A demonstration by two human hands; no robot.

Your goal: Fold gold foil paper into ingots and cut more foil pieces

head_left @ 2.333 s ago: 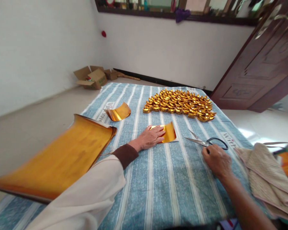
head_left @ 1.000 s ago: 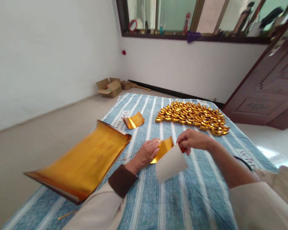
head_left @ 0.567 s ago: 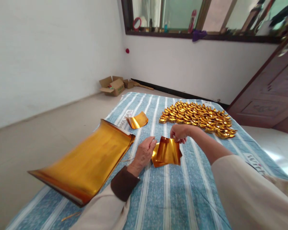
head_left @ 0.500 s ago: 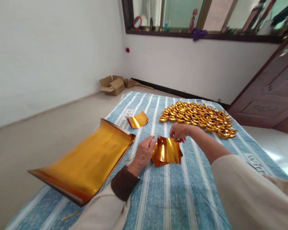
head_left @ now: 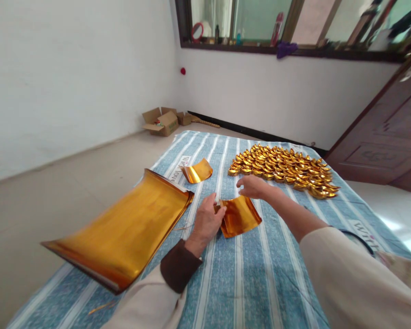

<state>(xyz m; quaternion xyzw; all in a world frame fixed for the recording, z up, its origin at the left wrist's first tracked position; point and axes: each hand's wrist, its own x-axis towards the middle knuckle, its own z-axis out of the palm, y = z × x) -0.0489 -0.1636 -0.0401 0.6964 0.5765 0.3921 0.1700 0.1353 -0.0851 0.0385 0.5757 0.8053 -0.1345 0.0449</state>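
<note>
Small squares of shiny gold foil paper [head_left: 241,218] lie curled and stacked on the striped bed cover. My left hand [head_left: 207,220] pinches their left edge between thumb and fingers. Just beyond their far edge, my right hand [head_left: 252,186] hovers with nothing in it, its fingers apart. Another curled gold foil sheet [head_left: 199,172] rests farther back, to the left. Left of my left hand is a large stack of gold foil sheets [head_left: 123,228]. Many folded gold paper ingots [head_left: 281,167] are set close together beyond my right hand.
The blue and white striped cover [head_left: 222,292] spreads under everything. Open cardboard boxes [head_left: 160,122] stand on the floor by the wall. A dark wooden door [head_left: 380,141] is at the right. Thin gold strips [head_left: 101,308] lie near the front left.
My right hand has let go of the upper foil sheet and moved slightly left and away. The small sheets now line up more closely, and my left hand has closed on their left edge.
</note>
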